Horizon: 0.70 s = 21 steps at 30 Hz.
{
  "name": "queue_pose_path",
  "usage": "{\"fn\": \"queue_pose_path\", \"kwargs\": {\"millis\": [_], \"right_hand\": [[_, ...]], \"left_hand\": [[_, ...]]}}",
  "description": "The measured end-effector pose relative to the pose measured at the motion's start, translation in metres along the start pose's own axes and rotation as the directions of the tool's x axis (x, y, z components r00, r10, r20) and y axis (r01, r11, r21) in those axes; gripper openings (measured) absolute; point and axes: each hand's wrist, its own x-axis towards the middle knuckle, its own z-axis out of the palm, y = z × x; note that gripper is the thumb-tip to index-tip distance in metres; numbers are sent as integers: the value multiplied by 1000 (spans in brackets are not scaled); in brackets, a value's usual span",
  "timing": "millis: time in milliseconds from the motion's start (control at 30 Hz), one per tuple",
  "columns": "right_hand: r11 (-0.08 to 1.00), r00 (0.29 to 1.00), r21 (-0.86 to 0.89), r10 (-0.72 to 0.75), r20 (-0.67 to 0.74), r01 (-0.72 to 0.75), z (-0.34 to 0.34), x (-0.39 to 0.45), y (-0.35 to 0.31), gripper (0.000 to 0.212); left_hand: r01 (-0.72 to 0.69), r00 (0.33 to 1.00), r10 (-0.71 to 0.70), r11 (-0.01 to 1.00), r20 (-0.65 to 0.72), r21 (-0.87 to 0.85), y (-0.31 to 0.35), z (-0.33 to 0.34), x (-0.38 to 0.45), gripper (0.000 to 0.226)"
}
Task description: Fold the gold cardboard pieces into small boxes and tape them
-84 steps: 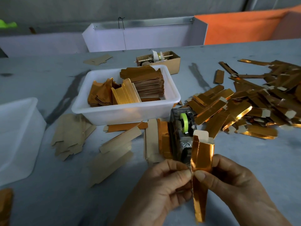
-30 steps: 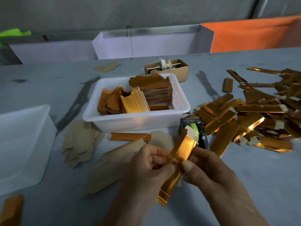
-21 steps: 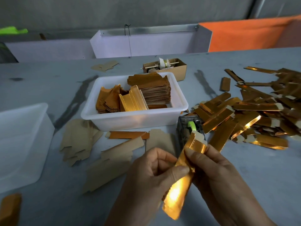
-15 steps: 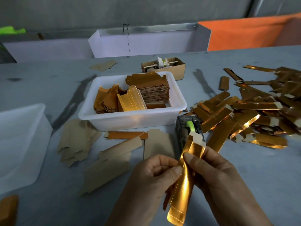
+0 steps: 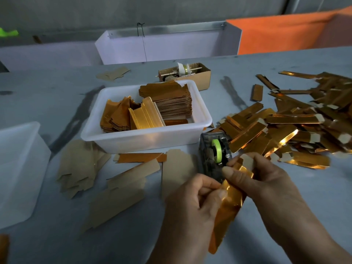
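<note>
A long gold cardboard piece [image 5: 227, 204] folded into a narrow box shape hangs between both hands, its upper flap pointing at the tape dispenser [image 5: 214, 151]. My left hand [image 5: 192, 204] pinches its left edge with thumb and fingers. My right hand [image 5: 261, 180] grips its upper part, thumb pressed on the gold face. The dispenser, dark with a green tape roll, stands just beyond my fingers. A white tub [image 5: 144, 139] behind holds stacks of flat gold blanks [image 5: 171, 103].
A heap of folded gold boxes [image 5: 293, 121] spreads over the grey table at the right. Brown flat blanks [image 5: 118, 189] lie face down at the left. A translucent tub [image 5: 17, 168] sits at the far left, a small cardboard box [image 5: 192, 73] at the back.
Both hands have carried the gold piece up and right towards the tape dispenser. The piece has been turned and closed from an open sleeve into a narrower folded shape.
</note>
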Motion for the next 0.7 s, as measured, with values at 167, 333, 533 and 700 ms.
{"fn": "queue_pose_path", "kwargs": {"millis": [167, 333, 533, 700], "right_hand": [[996, 995, 37, -79, -58, 82, 5, -1, 0, 25], [991, 986, -33, -132, -106, 129, 7, -5, 0, 25], [985, 986, -91, -153, -68, 146, 12, -8, 2, 21], [986, 987, -89, -150, -61, 144, 12, -11, -3, 27]], "left_hand": [[86, 981, -72, 993, 180, -75, 2, -10, 7, 47], [62, 968, -33, 992, 249, -109, -1, -15, 13, 34], [80, 922, 6, 975, 387, -206, -3, -17, 17, 34], [88, 905, 1, 978, 426, -189, -3, -19, 12, 26]]}}
